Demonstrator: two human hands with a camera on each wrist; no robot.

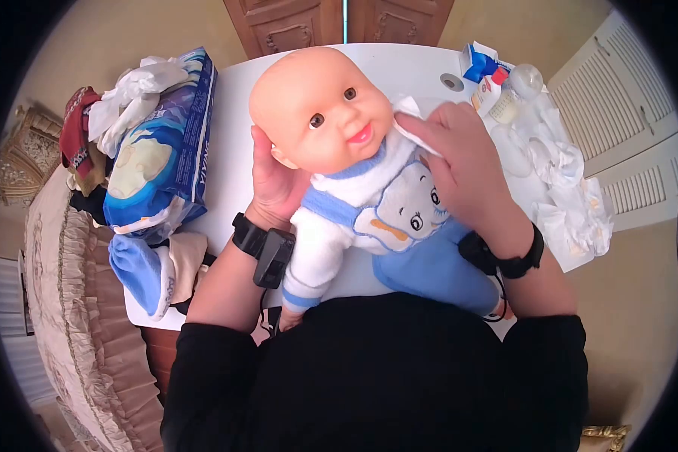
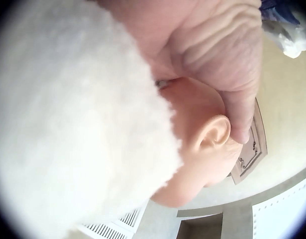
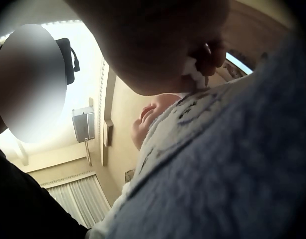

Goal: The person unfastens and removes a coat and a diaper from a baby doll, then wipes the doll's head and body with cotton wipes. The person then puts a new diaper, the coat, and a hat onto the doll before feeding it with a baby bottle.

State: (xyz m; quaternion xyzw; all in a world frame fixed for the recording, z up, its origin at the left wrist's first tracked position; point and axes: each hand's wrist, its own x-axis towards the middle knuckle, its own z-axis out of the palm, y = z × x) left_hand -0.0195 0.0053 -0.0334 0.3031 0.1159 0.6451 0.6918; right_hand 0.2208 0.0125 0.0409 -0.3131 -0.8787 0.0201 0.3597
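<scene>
Baby doll (image 1: 365,181) between the two hands, a white wipe (image 1: 418,134) at its jaw.
Left hand (image 1: 273,181) grips the doll's head from behind, thumb beside the ear; its other fingers are mostly hidden. Right hand (image 1: 465,162) pinches the wipe, index finger extended over it, on the opposite side of the face; wipe-to-skin contact cannot be told. Below and between the hands: white-and-blue outfit with an elephant appliqué (image 1: 408,211). Left of the left hand, on the white table (image 1: 230,83): blue plastic pack (image 1: 158,151). Right of the right hand: red-capped bottle (image 1: 488,92), crumpled white pieces (image 1: 563,166).
</scene>
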